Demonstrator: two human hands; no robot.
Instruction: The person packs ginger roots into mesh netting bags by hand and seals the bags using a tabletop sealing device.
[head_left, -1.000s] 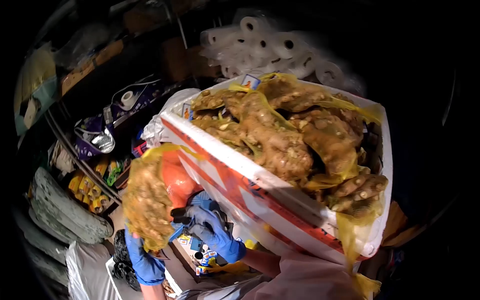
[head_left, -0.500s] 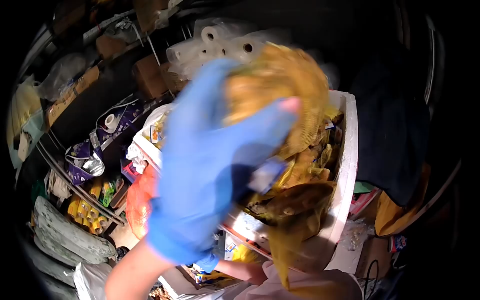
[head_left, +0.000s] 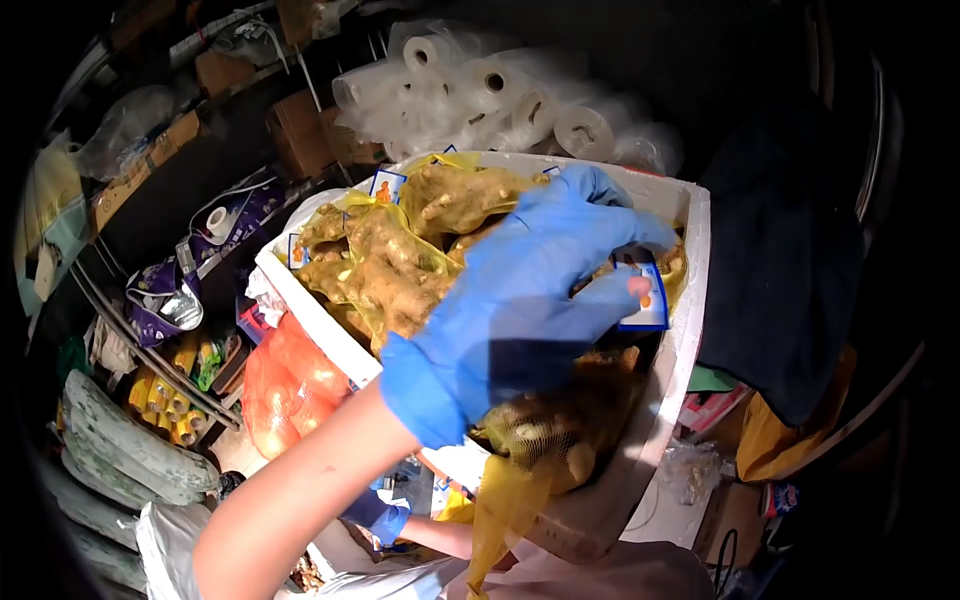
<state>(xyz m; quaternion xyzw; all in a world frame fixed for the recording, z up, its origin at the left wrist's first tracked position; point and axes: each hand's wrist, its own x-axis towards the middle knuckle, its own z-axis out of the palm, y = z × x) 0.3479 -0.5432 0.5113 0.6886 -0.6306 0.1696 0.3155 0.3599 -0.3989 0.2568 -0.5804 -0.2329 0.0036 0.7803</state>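
Observation:
My left hand (head_left: 545,285), in a blue glove with the thumb tip showing through, spans a yellow net bag of ginger in the right part of a white foam box. Its fingers are spread and partly curled downward, and ginger shows in the gap by the thumb. A white-and-blue label (head_left: 645,295) lies beside the thumb. More net bags of ginger (head_left: 395,265) fill the box's left and back. Below the wrist lies another netted piece of ginger (head_left: 560,425), with a loose net tail (head_left: 505,510) over the rim. Low down, my right hand (head_left: 380,515), also gloved, has its fingers hidden.
The foam box's thick right wall (head_left: 690,290) stands close to my left hand. Clear plastic rolls (head_left: 500,95) are stacked behind. Left are an orange-red net bag (head_left: 290,385), large grey-green gourds (head_left: 130,450) and a metal rail. A dark cloth (head_left: 780,270) hangs at right.
My left hand has brought the net bag of ginger down into the box's right part, and its fingers have spread. My right hand has shifted slightly left.

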